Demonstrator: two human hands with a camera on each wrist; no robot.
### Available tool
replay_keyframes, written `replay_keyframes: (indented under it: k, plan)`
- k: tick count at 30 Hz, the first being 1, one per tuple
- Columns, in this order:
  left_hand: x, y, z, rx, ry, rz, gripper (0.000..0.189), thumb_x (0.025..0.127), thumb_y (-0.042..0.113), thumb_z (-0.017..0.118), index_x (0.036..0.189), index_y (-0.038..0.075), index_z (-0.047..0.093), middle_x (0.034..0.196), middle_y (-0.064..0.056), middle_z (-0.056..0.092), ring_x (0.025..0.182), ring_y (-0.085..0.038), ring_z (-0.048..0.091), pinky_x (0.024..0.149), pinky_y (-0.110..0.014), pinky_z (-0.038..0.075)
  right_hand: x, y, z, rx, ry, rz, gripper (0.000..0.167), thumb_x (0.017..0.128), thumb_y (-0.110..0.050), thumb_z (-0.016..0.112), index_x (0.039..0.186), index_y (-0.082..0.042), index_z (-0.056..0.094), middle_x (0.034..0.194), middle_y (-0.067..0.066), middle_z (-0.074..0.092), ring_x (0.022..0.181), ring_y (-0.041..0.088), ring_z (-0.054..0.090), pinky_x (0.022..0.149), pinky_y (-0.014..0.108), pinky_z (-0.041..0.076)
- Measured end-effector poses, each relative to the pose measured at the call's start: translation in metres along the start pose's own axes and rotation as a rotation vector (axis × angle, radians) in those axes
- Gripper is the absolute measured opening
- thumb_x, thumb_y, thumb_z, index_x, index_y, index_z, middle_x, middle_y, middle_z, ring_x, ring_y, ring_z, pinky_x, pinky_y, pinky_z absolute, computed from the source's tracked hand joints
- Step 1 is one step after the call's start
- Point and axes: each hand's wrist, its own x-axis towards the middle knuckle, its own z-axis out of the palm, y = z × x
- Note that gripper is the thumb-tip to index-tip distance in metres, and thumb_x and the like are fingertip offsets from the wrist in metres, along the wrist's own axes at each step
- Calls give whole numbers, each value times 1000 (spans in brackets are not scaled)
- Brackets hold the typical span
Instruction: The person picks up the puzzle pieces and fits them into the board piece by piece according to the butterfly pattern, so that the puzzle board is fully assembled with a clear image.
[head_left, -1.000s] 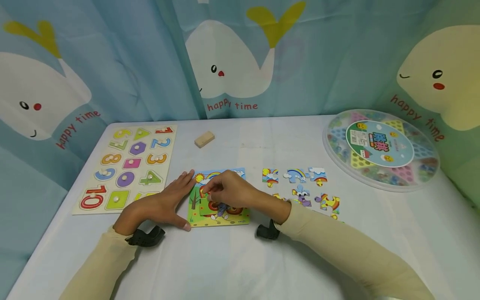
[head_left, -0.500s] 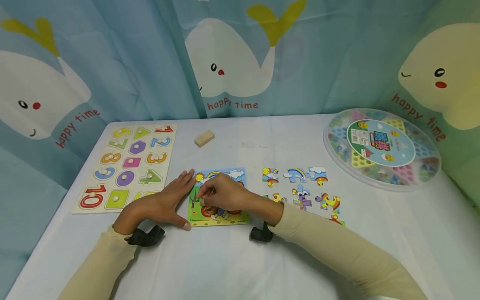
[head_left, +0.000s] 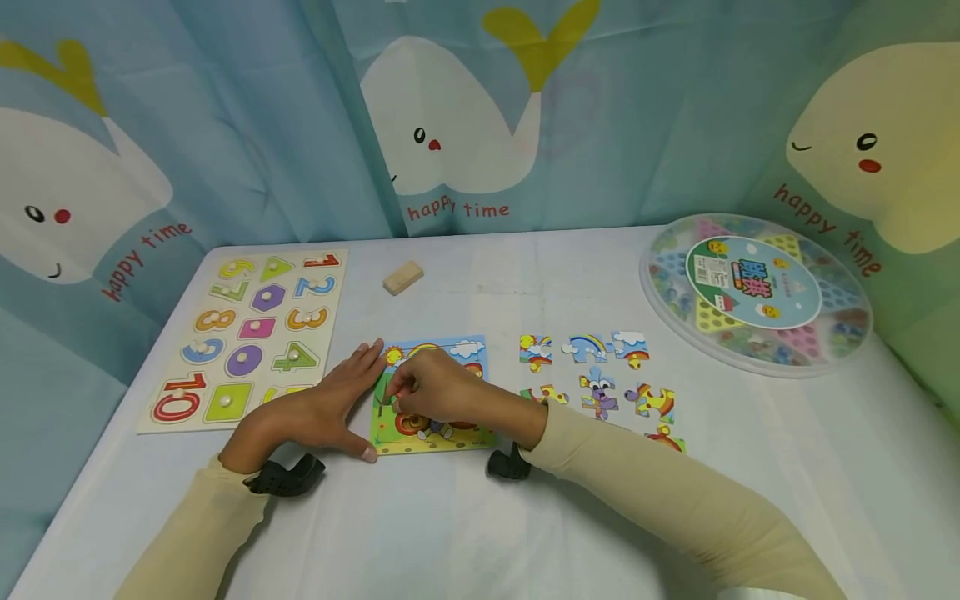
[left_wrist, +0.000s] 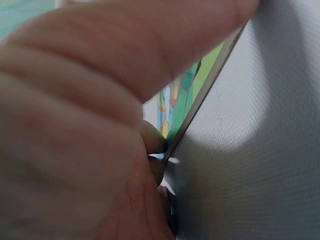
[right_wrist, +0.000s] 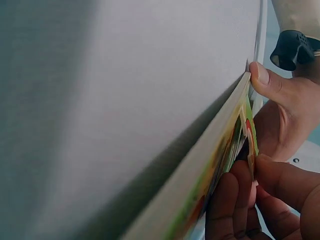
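A square picture puzzle board (head_left: 465, 438) lies flat on the table, printed with a sun, rainbow and grass. My left hand (head_left: 318, 414) lies at its left edge, fingers straight and spread, thumb at the near left corner. In the left wrist view, the thumb and fingertips touch the board's side. Over the board's left half, my right hand (head_left: 442, 387) pinches a green jigsaw piece (right_wrist: 251, 132) between thumb and fingers. The right wrist view shows this piece tilted up from the board's surface. My right hand hides the middle of the picture.
Several loose jigsaw pieces (head_left: 599, 393) lie right of the board, some partly behind the right forearm. A number-and-shape peg board (head_left: 243, 361) sits at left. Farther back are a small wooden block (head_left: 403, 277) and a round, clear-lidded game box (head_left: 757, 292).
My right hand has shifted left across the board, carrying the green jigsaw piece toward the left side. My left hand keeps its place at the edge. The head view has tilted slightly.
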Motion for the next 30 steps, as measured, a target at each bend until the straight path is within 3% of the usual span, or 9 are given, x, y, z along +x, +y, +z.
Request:
replay_keyframes:
  k: [11,30]
  plan:
    - [0,1,1,-3,4,2,127,68,49,85,156,3,5,162,-11,-10,146,-30,-13,115,-56,3,1,-4,1,-84,-47,78,11,89,-7,71,98,-4,75,68,-4,63,57,7,53,53,19,44]
    - [0,0,0,0,2,7,127,69,49,85,155,2,5,162,-12,-11,146,-31,-13,115,-56,3,8,-9,6,-182,-35,113,10,88,-11,72,96,-8,76,77,-8,67,70,6,57,60,18,48]
